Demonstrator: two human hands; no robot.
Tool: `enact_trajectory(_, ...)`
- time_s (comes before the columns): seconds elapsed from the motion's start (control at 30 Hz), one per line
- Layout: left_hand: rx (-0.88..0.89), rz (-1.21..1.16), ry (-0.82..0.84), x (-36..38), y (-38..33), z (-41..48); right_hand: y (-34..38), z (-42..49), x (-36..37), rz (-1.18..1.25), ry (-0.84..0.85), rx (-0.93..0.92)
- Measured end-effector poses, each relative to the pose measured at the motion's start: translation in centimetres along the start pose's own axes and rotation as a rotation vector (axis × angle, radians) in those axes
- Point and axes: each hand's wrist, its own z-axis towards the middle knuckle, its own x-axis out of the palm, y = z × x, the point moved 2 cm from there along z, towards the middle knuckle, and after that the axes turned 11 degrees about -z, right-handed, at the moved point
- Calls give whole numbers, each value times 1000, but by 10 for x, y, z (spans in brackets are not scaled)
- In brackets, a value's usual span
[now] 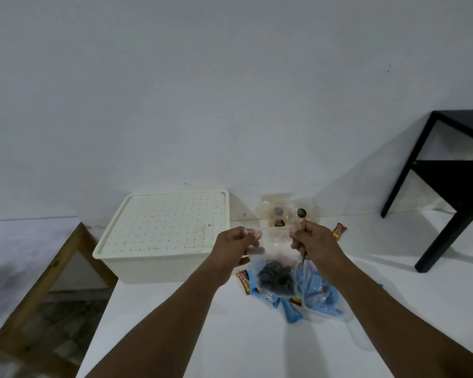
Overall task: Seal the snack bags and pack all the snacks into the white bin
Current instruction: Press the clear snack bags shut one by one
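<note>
I hold a clear zip bag (275, 271) with dark round cookies in it above the white table (230, 336). My left hand (234, 248) pinches its top left corner and my right hand (313, 241) pinches its top right corner. Under the bag lie blue snack packets (316, 300) and a red and yellow packet (243, 282). The white bin (159, 264) stands to the left with its perforated lid (167, 221) on. Behind my hands another clear bag (280, 211) of small dark sweets leans near the wall. A small red packet (339, 231) lies to the right.
A black side table (453, 186) stands at the right, its leg resting on the white surface. A wooden frame (52, 271) runs along the left below the table edge. The wall is close behind the bin.
</note>
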Motion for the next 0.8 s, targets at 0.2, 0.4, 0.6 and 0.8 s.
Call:
enact_trajectory(0.2, -38, -80, 33, 2, -8, 1, -1, -2, 13, -20, 42, 46)
enact_trajectory(0.4, -55, -45, 99, -2, -12, -2, 12, 3, 19, -165, 18, -76)
enact_trajectory(0.6, -2, 37, 109, 1, -20, -4, 15, 3, 24, -121, 56, -59)
enact_trajectory(0.8, 7, 49, 161, 3, -24, -4, 24, 4, 24, -132, 68, -106)
